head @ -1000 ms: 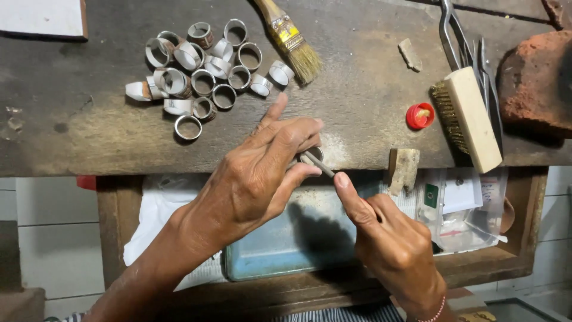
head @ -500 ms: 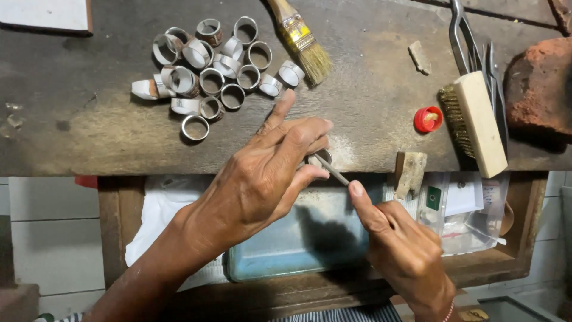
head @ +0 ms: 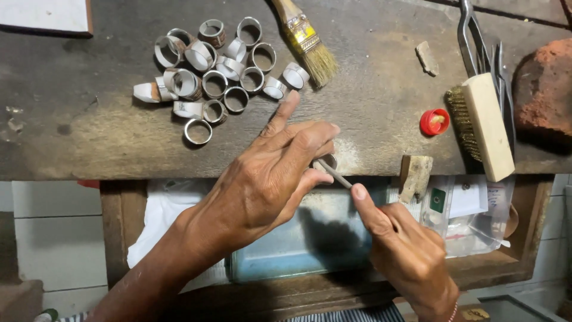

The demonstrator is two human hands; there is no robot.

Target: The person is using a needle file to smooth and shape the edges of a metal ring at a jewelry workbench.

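My left hand (head: 268, 179) pinches a small metal ring (head: 327, 162) against the front edge of the worn wooden bench (head: 107, 137), index finger stretched out. My right hand (head: 405, 256) grips a thin metal file (head: 335, 173) whose tip reaches into the ring. Most of the ring is hidden under my left fingers.
Several metal rings (head: 214, 71) lie in a cluster at the back left. A paintbrush (head: 305, 39), a red cap (head: 435, 121), a wire brush (head: 482, 125), tongs (head: 476, 42), a reddish brick (head: 545, 89) and a small wooden block (head: 415, 176) sit to the right. An open drawer holds a blue tin (head: 298, 262).
The hands stay at the bench edge; my right hand has shifted slightly along the file's stroke. The view has drifted a little.
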